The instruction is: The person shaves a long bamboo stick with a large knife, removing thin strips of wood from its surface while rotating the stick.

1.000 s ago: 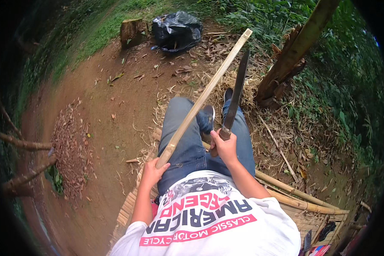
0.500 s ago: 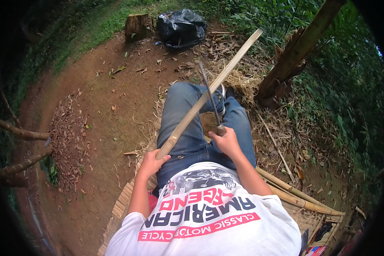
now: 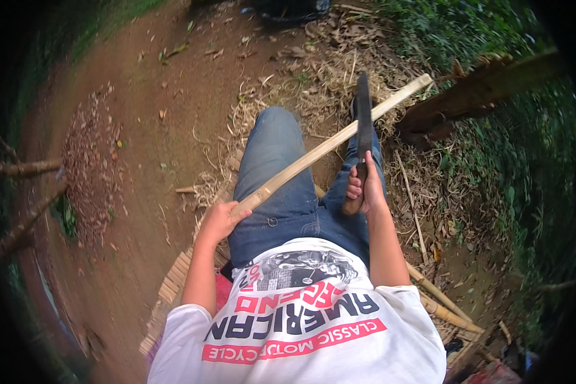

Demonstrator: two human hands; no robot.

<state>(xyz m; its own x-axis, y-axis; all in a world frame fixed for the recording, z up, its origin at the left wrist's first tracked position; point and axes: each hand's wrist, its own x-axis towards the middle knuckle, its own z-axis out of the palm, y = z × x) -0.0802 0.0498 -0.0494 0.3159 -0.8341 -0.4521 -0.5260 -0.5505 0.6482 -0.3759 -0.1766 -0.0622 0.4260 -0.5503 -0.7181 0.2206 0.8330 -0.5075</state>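
Note:
My left hand (image 3: pixel 219 221) is closed round the near end of a long, pale bamboo strip (image 3: pixel 301 162). The strip slants up and away to the right over my jeans, its far end past my right leg. In my right hand (image 3: pixel 366 186) is a machete (image 3: pixel 364 121), gripped by its wooden handle with the thumb along it. The dark blade points away from me, broad side showing, and crosses over the strip near its far part. Whether blade and strip touch, I cannot tell.
I sit on a bamboo slat bench (image 3: pixel 173 281). Thin pale shavings (image 3: pixel 339 80) litter the ground ahead. A leaning wooden post (image 3: pixel 480 96) stands at right, a black plastic bag (image 3: pixel 291 9) at the far edge. Branches (image 3: pixel 29 169) jut in at left near a dry leaf pile (image 3: pixel 96 166).
The machete has moved right and turned from edge-on to show its broad side. The bamboo strip now slants lower, more to the right. The whole view has shifted, with the bag nearly out of it.

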